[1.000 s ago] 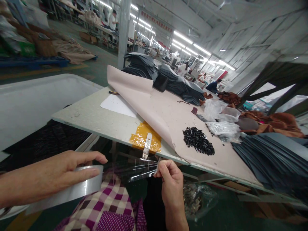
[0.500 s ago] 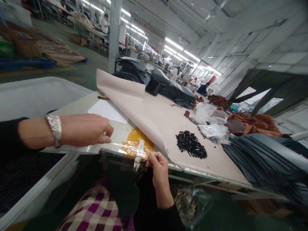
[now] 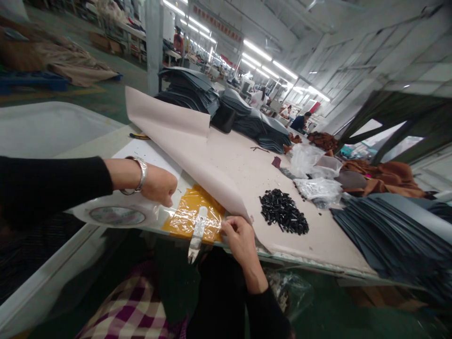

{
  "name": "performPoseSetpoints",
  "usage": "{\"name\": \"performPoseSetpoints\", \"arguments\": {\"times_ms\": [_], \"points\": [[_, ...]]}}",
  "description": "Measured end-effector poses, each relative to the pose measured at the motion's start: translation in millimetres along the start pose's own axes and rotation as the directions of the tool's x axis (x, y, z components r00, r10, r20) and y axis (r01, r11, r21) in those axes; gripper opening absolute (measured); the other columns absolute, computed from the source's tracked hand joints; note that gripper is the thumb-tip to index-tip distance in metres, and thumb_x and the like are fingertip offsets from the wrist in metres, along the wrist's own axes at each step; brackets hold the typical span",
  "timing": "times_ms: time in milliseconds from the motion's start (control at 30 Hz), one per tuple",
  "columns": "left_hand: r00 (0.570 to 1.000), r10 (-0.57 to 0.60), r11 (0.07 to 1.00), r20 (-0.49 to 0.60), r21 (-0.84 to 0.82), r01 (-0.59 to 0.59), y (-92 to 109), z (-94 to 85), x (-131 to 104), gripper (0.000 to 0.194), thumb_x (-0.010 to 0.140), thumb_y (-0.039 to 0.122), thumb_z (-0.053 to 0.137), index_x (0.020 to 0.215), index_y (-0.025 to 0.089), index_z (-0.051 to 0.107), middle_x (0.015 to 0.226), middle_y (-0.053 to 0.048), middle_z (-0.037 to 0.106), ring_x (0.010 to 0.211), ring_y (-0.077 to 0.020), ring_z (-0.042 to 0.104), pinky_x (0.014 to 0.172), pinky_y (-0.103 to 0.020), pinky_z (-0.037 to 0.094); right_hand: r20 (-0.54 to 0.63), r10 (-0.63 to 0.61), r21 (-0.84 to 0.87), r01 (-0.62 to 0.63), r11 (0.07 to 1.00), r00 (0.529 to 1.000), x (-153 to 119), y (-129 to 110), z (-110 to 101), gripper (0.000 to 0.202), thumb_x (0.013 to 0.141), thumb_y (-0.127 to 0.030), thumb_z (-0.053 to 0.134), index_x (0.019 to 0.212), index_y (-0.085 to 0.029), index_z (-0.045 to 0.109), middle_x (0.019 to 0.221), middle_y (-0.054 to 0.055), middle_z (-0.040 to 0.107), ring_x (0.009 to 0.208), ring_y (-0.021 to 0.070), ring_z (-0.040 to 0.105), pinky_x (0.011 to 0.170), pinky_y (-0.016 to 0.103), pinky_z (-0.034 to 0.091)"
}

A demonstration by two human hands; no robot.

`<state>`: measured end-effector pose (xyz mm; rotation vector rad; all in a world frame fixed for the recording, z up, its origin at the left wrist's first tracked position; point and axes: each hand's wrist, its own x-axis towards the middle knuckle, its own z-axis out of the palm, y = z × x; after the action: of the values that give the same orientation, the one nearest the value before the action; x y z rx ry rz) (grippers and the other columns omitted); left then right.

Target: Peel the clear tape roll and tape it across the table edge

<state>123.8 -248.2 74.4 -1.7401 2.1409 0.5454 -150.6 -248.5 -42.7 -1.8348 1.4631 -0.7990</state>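
Note:
A roll of clear tape (image 3: 118,215) hangs tilted at the table's front edge, under my left hand (image 3: 157,184). That hand is closed over the roll's right end, though its grip is partly hidden. My right hand (image 3: 240,235) is closed in a pinch at the right edge of a yellow taped patch (image 3: 185,212), at what looks like a clear tape end. Shiny clear film lies across the patch between the hands. A slotted metal strip (image 3: 198,233) lies on the patch, its jagged tip sticking out past the table edge.
A pale pink sheet (image 3: 233,160), partly folded over, covers the table. Small black pieces (image 3: 282,212) lie heaped on it. Dark sheets (image 3: 391,235) are stacked at right, with more behind. Plastic bags (image 3: 316,190) lie nearby. A white bin (image 3: 52,122) stands left.
My left hand has moved right and turned, bringing the tape roll into view below it. My right hand stays pinched by the yellow patch. The view has shifted slightly.

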Motion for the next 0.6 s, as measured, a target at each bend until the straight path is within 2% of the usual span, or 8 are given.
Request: {"name": "performPoseSetpoints", "arguments": {"times_ms": [100,367,500,600], "points": [[0.998,-0.023,0.999,0.058,0.033,0.021,5.3,-2.0,10.5,0.024,0.085,0.024,0.06,0.092,0.01,0.078,0.088,-0.012,0.073,0.074,-0.0202,0.061,0.057,-0.026,0.033,-0.006,-0.049,-0.042,0.049,0.998,0.999,6.5,-0.3,-6.9,0.024,0.078,-0.035,0.057,0.065,-0.017,0.065,0.114,0.014,0.067,0.109,0.0256,0.06,0.091,0.035,0.044],[0.996,0.039,0.999,0.074,0.034,-0.042,2.7,-4.2,35.9,0.022,0.084,0.025,0.064,0.08,0.009,0.078,0.073,-0.012,0.069,0.058,-0.0163,0.051,0.054,-0.028,0.03,-0.018,0.019,-0.078,-0.02,0.997,1.0,20.3,7.1,-15.4,0.02,0.076,-0.033,0.06,0.065,-0.017,0.069,0.119,0.013,0.066,0.111,0.026,0.058,0.091,0.034,0.045],[0.997,0.081,0.997,0.02,-0.004,-0.081,-3.9,-1.6,51.9,0.021,0.084,0.02,0.066,0.068,0.01,0.076,0.058,-0.006,0.063,0.05,-0.012,0.046,0.051,-0.027,0.026,-0.026,0.025,-0.108,-0.028,0.994,0.999,26.5,7.0,-15.3,0.021,0.078,-0.031,0.061,0.065,-0.017,0.069,0.116,0.014,0.066,0.11,0.0267,0.059,0.095,0.037,0.041],[0.992,0.088,0.994,-0.087,-0.055,-0.093,-8.4,3.3,67.1,0.019,0.075,0.011,0.075,0.057,0.011,0.071,0.044,0.0,0.054,0.043,-0.0095,0.041,0.051,-0.025,0.026,-0.039,0.001,-0.14,-0.006,0.99,0.999,31.4,9.0,-14.7,0.02,0.079,-0.028,0.061,0.064,-0.017,0.068,0.116,0.013,0.066,0.112,0.0267,0.058,0.098,0.038,0.039]]}}
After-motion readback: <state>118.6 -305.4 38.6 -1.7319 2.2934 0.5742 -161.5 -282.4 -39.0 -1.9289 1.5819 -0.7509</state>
